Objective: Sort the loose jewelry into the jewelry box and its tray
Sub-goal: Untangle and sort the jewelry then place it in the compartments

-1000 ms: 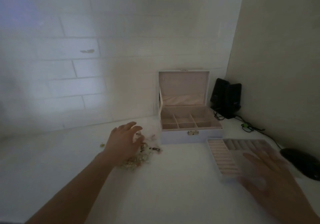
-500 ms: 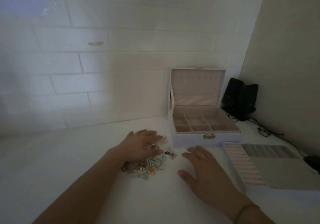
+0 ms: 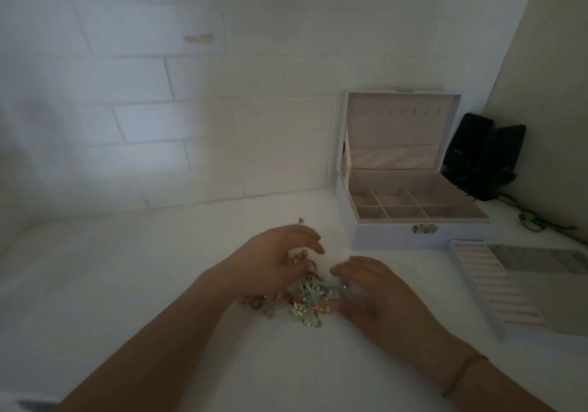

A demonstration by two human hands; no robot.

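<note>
Item 1, left hand: palm down on the far left part of the jewelry pile, fingers curled over the topmost pieces. In the dim view the fingertips seem to close on some beige and gold links, though which piece they hold is not clear.

Item 2, right hand: palm down at the right edge of the same pile, fingers bent and spread, tips touching the pale green pieces. Whether it pinches anything cannot be told; the blur hides the fingertips. A thin bracelet circles the wrist.

Item 3, jewelry pile: 1 tangled heap lying on the white tabletop between the 2 hands, partly under the left palm. Pale green, orange and gold bits show toward the right hand; duller beige and gold rings lie just below the left wrist. 1 small stray piece sits beyond the left knuckles, apart from the heap.

Item 4, jewelry box: pale blue, lid standing open, beyond and to the right of the right hand, against the tiled wall. Pink lining, 6 compartments visible inside, small metal clasp on the front face.

Item 5, tray: lifted out and resting on the tabletop to the right of the right hand, just in front of the box. Ring rolls fill its near-left part; the rest runs out of the frame.

Item 6, 2 black speakers: right of the box, in the corner, with cables trailing from them.
</note>
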